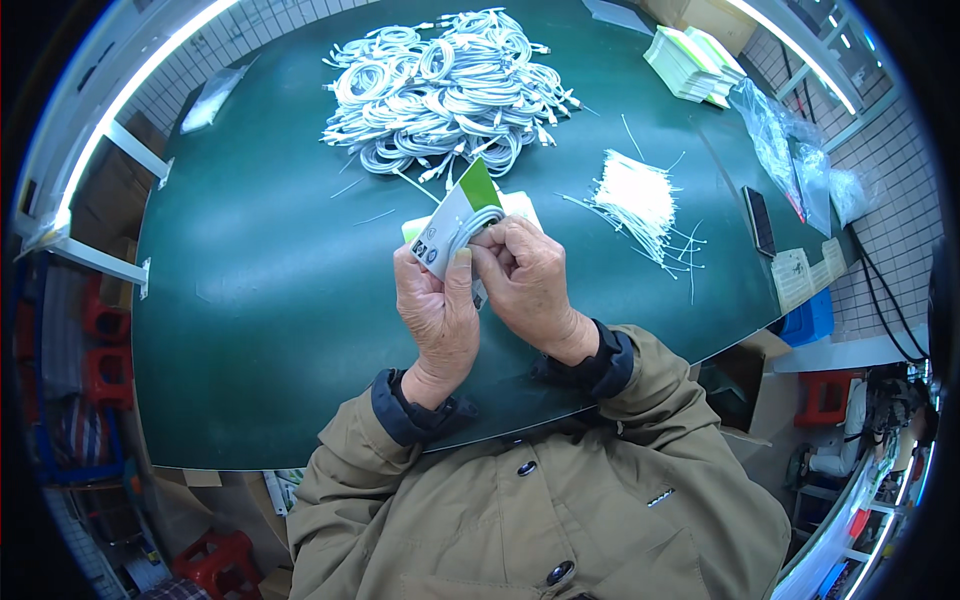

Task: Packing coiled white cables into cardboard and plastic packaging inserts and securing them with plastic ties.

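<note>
Inside white-green sleeve (452, 222), coiled white cable (478, 222)

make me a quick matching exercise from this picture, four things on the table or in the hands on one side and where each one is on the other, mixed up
Things:
1. pile of coiled white cables
2. bundle of white ties
3. dark phone
4. white and green card with a cable

Places:
A. held in front of the person by the left hand and right hand
B. near the right edge of the green table, lying flat
C. far side of the table, in the middle
D. right of the hands, between them and the phone

Pairs: 1-C, 2-D, 3-B, 4-A
</note>
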The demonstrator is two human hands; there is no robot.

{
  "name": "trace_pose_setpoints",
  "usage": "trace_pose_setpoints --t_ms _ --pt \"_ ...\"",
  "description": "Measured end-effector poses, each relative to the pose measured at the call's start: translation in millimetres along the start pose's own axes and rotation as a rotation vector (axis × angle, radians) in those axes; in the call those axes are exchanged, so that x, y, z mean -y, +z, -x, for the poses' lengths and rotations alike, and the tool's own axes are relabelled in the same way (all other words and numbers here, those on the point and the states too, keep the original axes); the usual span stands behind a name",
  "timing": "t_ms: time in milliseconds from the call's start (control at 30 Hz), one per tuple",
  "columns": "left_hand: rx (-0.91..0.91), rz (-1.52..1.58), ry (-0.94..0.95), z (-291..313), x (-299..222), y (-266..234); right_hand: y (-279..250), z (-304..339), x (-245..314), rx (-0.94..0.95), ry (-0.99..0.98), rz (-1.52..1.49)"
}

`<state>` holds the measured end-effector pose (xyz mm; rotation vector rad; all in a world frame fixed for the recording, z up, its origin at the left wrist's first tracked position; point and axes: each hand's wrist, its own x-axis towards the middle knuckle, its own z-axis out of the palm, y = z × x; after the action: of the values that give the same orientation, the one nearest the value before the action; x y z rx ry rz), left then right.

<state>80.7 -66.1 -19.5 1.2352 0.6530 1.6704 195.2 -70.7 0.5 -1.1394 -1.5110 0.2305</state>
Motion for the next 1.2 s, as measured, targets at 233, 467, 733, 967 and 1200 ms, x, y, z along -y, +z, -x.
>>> trace_pose_setpoints --t_ms 233,467,733,967,1200 --pt "0.017 -0.007 -0.002 -1.3 -1.3 0.0 0.9 0.8 4.8 -0.002 -0.032 0.071" --pt "0.022 0.035 -0.030 -3.4 -7.7 0.5 -4.1 -6.7 5.6 -0.035 -0.144 0.090" --pt "-0.001 -0.036 0.026 -1.4 0.0 2.1 -2.3 -8.6 -5.3 -0.050 -0.327 0.234" --pt "0.000 0.006 -0.005 0.1 -2.7 4.2 -3.3 -6.4 -2.5 -0.011 -0.258 0.290" --pt "0.008 -0.017 0.004 -2.4 -5.2 4.4 -3.3 -6.5 -3.6 -0.003 -0.222 0.282"
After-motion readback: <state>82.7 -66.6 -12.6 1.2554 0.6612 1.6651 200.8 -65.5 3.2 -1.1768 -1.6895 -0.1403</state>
